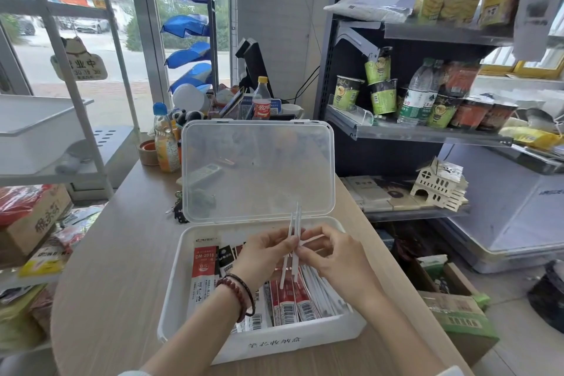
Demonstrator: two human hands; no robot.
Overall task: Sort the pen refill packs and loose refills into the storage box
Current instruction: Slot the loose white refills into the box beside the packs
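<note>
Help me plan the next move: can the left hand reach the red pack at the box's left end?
Likely yes: the box is open and the red pack lies uncovered beside the left hand. That hand holds loose refills, so it must release them first.

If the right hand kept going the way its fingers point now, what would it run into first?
The thin white loose refills that the right hand is pinching, then probably the left hand just beyond them, though depth is unclear.
</note>
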